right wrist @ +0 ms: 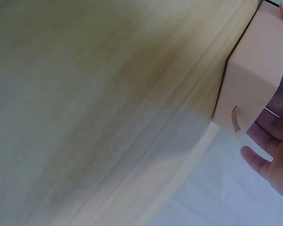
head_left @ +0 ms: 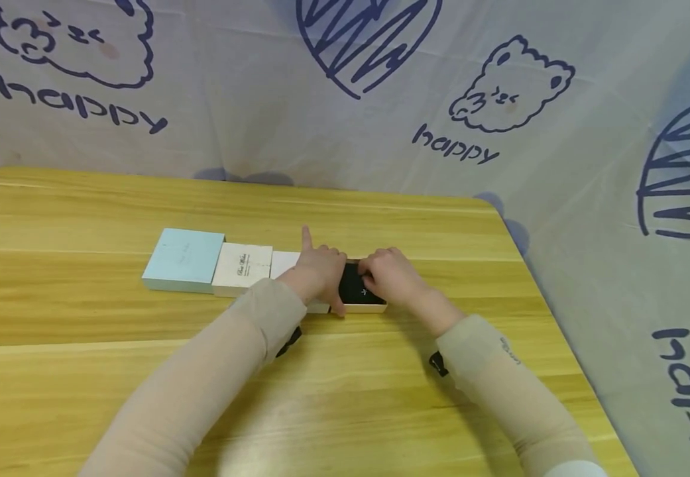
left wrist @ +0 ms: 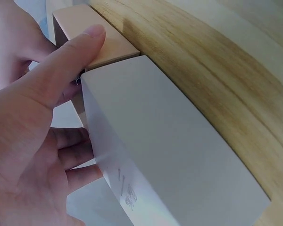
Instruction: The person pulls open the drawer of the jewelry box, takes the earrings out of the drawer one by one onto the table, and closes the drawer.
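Observation:
In the head view a peach drawer box, its black insert facing up with a small white mark, stands at the right end of a row of boxes. My left hand grips its left end, the thumb against the near wall and the other fingers at the far side. Over the right part of the insert is my right hand, fingers bent down inside the rim; I cannot tell whether they pinch anything. A ribbon tab shows on the box's end. Directly left is a white box, partly behind my left hand.
Further left along the row come a cream box with printed lettering and a light blue box. All stand on a wood-grain table. Behind the table hangs a white cloth with blue drawings.

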The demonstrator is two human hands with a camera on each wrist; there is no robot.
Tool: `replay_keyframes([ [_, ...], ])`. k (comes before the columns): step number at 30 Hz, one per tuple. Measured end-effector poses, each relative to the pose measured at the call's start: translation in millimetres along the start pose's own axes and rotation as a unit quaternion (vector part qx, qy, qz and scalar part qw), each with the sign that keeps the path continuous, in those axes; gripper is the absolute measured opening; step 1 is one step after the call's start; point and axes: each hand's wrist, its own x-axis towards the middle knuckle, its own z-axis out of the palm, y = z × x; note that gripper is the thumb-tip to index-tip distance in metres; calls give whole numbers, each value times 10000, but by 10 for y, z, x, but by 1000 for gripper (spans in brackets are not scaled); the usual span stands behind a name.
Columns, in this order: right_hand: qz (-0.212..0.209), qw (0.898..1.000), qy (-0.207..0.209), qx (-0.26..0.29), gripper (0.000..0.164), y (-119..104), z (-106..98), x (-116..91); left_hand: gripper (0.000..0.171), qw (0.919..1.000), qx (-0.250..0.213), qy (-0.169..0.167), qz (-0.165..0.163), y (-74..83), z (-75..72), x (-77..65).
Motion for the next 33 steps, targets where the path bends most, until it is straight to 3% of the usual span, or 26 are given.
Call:
replay_keyframes([
  [15, 153, 9983, 347, 439, 12, 61, -126, -52, 100, 10000, 35, 7, -49, 20, -5, -3],
  [21, 739, 9945, 330, 668, 13, 138, -219, -89, 101, 9999, -8, 59, -108, 20, 0, -7],
  [26, 1308, 9854, 135, 1085, 17, 263, -234, -122, 101, 9999, -17, 41, -108, 21, 0, -18],
  [33, 1578, 9767, -178, 1440, 19, 420, -182, -153, 100, 9999, -26, 29, -103, 24, -14, -29],
])
